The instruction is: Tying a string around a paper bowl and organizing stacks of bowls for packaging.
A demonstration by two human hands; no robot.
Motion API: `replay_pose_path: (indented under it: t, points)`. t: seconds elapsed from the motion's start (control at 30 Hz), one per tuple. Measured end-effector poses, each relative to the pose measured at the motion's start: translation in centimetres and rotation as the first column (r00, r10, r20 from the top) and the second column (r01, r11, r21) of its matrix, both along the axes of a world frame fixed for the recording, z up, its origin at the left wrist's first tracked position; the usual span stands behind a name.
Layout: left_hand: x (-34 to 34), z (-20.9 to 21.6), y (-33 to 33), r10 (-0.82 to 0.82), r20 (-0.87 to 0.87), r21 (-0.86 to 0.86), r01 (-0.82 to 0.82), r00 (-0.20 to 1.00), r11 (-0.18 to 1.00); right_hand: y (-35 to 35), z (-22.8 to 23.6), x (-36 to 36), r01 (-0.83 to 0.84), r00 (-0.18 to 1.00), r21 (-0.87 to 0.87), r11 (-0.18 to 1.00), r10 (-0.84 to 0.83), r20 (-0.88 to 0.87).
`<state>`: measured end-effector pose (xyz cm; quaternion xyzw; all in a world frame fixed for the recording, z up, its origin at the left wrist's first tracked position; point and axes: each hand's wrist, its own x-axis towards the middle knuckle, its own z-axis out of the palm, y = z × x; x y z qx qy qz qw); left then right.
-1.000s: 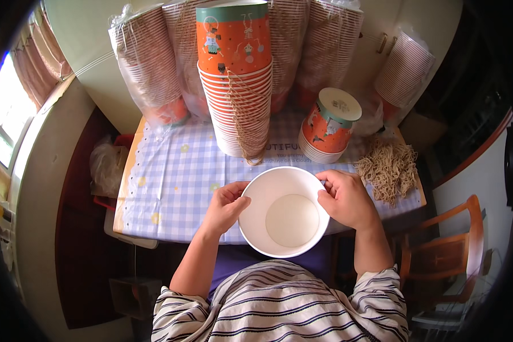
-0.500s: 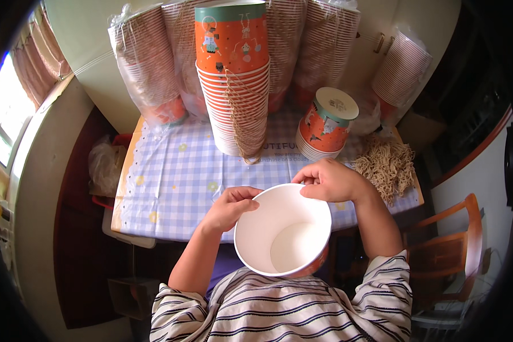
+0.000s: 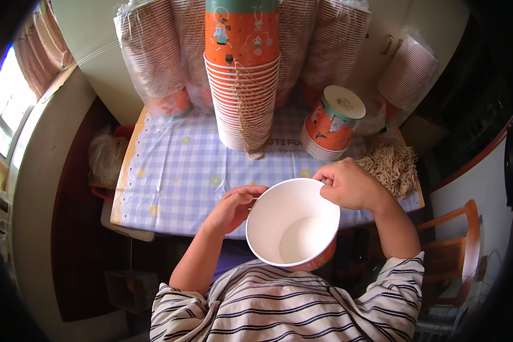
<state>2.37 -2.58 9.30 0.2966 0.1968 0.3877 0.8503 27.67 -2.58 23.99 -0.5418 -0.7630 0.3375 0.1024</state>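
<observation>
A white-lined paper bucket (image 3: 290, 228) with an orange printed outside is tilted before my chest, its mouth turned up toward me. My right hand (image 3: 347, 183) pinches its rim at the far right, thumb over the edge. My left hand (image 3: 233, 208) is at the bucket's left side with thumb and fingers drawn together. A thin pale sliver shows between that thumb and the rim; what it belongs to is unclear. Beyond stands a tall stack of orange paper buckets (image 3: 242, 85), upside down, with tan cords (image 3: 245, 108) hanging down its front.
A short upside-down bucket stack (image 3: 330, 125) stands right of the tall one, beside a tangled heap of tan cords (image 3: 390, 168). Plastic-wrapped stacks (image 3: 154, 57) line the back. The table has a blue checked cloth (image 3: 182, 176). A wooden chair (image 3: 450, 251) is at the right.
The bucket has shifted slightly right and up with my hands. My left thumb has come off the inside of the rim to the outer side. The view has tilted a little.
</observation>
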Motion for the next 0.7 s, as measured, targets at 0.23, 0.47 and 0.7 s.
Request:
replay_pose_path:
  t: [0.23, 0.47, 0.7]
  points:
    - [0.3, 0.9, -1.7, 0.293, -0.453, 0.291, -0.171, 0.842, 0.941, -2.3, -1.9, 0.1, 0.125, 0.985, 0.205, 0.971, -0.096, -0.146]
    - [0.6, 1.6, -1.5, 0.359, -0.539, 0.410, -0.134, 0.762, 0.902, -1.2, -3.0, 0.5, -0.027, 0.998, 0.150, 0.988, 0.034, -0.049]
    - [1.3, 1.8, -1.0, 0.252, -0.503, 0.383, -0.049, 0.827, 0.922, 0.9, -3.9, -0.3, -0.065, 0.996, -0.053, 0.996, 0.062, -0.062]
